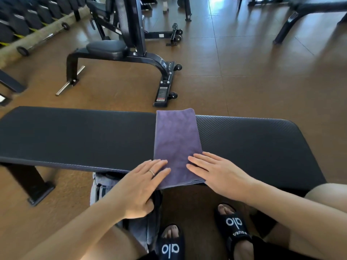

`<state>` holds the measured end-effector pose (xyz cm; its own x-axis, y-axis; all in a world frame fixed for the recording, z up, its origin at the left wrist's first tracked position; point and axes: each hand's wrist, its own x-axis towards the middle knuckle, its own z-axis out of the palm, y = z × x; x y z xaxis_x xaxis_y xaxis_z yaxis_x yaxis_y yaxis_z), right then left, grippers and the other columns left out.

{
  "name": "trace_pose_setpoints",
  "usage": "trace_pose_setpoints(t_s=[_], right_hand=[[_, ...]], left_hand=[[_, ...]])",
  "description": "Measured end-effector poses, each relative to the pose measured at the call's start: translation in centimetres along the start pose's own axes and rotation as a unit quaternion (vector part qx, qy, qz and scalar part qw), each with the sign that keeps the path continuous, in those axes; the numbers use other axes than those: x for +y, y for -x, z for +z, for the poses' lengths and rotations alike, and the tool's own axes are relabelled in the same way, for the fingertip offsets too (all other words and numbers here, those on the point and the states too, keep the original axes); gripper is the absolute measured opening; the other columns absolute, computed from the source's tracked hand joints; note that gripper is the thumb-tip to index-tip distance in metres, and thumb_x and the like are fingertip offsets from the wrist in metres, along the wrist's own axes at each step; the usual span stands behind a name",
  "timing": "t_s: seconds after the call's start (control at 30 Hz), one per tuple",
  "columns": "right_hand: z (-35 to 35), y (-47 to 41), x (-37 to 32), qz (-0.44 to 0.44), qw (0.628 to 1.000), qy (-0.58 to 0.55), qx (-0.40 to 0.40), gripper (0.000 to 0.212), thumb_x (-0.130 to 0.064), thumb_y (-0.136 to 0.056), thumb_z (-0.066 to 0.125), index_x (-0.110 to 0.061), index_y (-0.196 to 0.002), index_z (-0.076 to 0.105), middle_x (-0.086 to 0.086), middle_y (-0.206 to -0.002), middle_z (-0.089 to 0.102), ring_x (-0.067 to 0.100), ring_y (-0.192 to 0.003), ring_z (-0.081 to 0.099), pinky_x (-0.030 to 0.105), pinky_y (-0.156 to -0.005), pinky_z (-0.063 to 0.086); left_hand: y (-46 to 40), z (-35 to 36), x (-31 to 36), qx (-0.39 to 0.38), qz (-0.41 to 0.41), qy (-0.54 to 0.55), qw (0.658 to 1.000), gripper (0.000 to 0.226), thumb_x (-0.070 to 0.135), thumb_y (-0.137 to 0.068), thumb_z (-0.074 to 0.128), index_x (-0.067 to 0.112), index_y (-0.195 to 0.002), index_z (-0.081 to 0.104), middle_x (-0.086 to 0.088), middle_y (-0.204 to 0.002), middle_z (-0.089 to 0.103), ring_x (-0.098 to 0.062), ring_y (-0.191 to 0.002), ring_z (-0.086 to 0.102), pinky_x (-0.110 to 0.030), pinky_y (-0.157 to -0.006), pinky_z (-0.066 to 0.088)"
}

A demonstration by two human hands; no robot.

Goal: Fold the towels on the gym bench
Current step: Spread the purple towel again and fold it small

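Both hands lie flat and unclenched on the near end of a purple towel (177,145), palms down, fingers straight and gripping nothing. Her or his left hand (139,186) covers the towel's left near corner, with the fingertips on the cloth and the heel of the palm hanging past the bench edge; a thin ring (151,172) sits on one finger. On the other side, the right hand (216,172) presses the right near corner, fingers pointing inward toward the left hand, the two close but apart.

That towel is folded into a long narrow strip and laid across the black gym bench (75,136), roughly at the middle of its length. Its far end reaches just past the bench's far edge, and its near end overhangs the near edge slightly, showing stacked layers (how many, I cannot tell).

Under the bench near the left hand sits a pale striped bundle of cloth (102,186), partly hidden. Below, two feet in black slides (234,226) stand on the brown floor (244,72). Beyond the bench stands another black bench frame (120,53), and a dumbbell rack (22,21) lines the far left.
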<state>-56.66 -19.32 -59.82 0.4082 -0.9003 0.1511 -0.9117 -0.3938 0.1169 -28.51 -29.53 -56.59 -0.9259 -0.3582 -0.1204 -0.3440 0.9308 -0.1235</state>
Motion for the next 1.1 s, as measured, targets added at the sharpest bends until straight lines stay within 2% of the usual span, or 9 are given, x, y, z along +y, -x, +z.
trace_pose_setpoints(t_s=[0.13,0.4,0.53,0.63,0.73,0.8,0.83,0.9,1.1], right_hand=[[0.2,0.7,-0.4,0.045,0.998,-0.037,-0.007,0.059,-0.031,-0.091,0.066,-0.022,-0.147,0.048,0.000,-0.152,0.046,0.017,-0.142,0.041,0.035,-0.117,0.024],[0.6,1.3,-1.0,0.069,0.992,-0.108,-0.009,0.062,-0.033,-0.099,0.050,-0.028,-0.156,0.028,-0.003,-0.161,0.030,0.015,-0.150,0.024,0.034,-0.121,0.018],[0.6,1.3,-1.0,0.064,0.992,-0.106,0.001,0.053,-0.038,-0.099,0.051,-0.029,-0.150,0.043,-0.002,-0.158,0.037,0.015,-0.148,0.028,0.035,-0.120,0.021],[0.2,0.9,-0.6,0.113,0.976,-0.186,0.006,0.044,-0.034,-0.101,0.050,-0.028,-0.145,0.050,-0.012,-0.153,0.042,0.003,-0.146,0.029,0.026,-0.122,0.015],[-0.7,0.3,0.0,0.162,0.944,-0.286,0.023,0.035,-0.027,-0.102,0.052,-0.026,-0.136,0.059,-0.020,-0.142,0.051,-0.008,-0.136,0.037,0.014,-0.119,0.011],[-1.6,-0.2,0.3,0.192,0.920,-0.341,0.025,0.023,-0.027,-0.102,0.052,-0.024,-0.119,0.067,-0.018,-0.122,0.065,-0.002,-0.117,0.054,0.017,-0.110,0.033],[-2.0,-0.6,0.5,0.208,0.904,-0.373,0.028,0.017,-0.029,-0.101,0.053,-0.023,-0.104,0.069,-0.013,-0.103,0.071,0.002,-0.097,0.061,0.025,-0.094,0.047],[-2.7,-1.6,1.0,0.249,0.871,-0.422,0.040,0.025,-0.035,-0.101,0.054,-0.024,-0.079,0.061,-0.005,-0.073,0.063,0.006,-0.066,0.056,0.033,-0.065,0.046],[-1.9,-3.8,1.7,0.346,0.837,-0.423,0.023,0.039,-0.044,-0.102,0.045,-0.017,-0.080,0.061,0.000,-0.075,0.064,0.019,-0.070,0.060,0.041,-0.067,0.049]], left_hand=[[-0.7,0.9,0.7,0.014,-0.027,-0.033,0.999,0.075,0.031,-0.066,0.083,0.005,-0.133,0.061,-0.017,-0.139,0.059,-0.033,-0.128,0.058,-0.045,-0.111,0.046],[-1.3,0.7,0.6,0.095,-0.022,-0.008,0.995,0.039,0.023,-0.076,0.080,0.009,-0.109,0.068,-0.016,-0.123,0.069,-0.030,-0.111,0.069,-0.044,-0.097,0.056],[-1.3,1.1,-0.1,0.124,-0.001,0.008,0.992,0.030,0.020,-0.082,0.069,0.008,-0.109,0.068,-0.014,-0.123,0.069,-0.026,-0.109,0.070,-0.041,-0.097,0.057],[-1.0,0.6,-0.9,0.108,-0.029,0.089,0.990,0.036,0.028,-0.092,0.045,0.013,-0.119,0.062,-0.004,-0.121,0.070,-0.018,-0.106,0.069,-0.030,-0.098,0.052],[-0.7,0.0,-1.6,0.095,-0.120,0.261,0.953,0.028,0.031,-0.101,0.037,0.028,-0.123,0.054,0.011,-0.104,0.069,-0.008,-0.091,0.067,-0.028,-0.086,0.052],[-1.1,-0.2,-1.9,0.101,-0.159,0.322,0.928,0.010,0.025,-0.104,0.043,0.031,-0.109,0.050,0.010,-0.080,0.064,-0.011,-0.071,0.061,-0.033,-0.072,0.051],[-1.4,-0.3,-1.9,0.116,-0.172,0.343,0.916,0.008,0.022,-0.105,0.046,0.030,-0.103,0.048,0.007,-0.072,0.060,-0.015,-0.065,0.058,-0.036,-0.067,0.050],[-1.9,-0.4,-1.9,0.144,-0.200,0.381,0.891,0.012,0.020,-0.105,0.048,0.027,-0.096,0.046,0.004,-0.065,0.056,-0.016,-0.058,0.050,-0.040,-0.062,0.048],[-3.4,0.1,-1.3,0.169,-0.287,0.438,0.835,0.015,0.027,-0.106,0.045,0.026,-0.092,0.049,-0.005,-0.067,0.057,-0.012,-0.057,0.042,-0.040,-0.060,0.044]])
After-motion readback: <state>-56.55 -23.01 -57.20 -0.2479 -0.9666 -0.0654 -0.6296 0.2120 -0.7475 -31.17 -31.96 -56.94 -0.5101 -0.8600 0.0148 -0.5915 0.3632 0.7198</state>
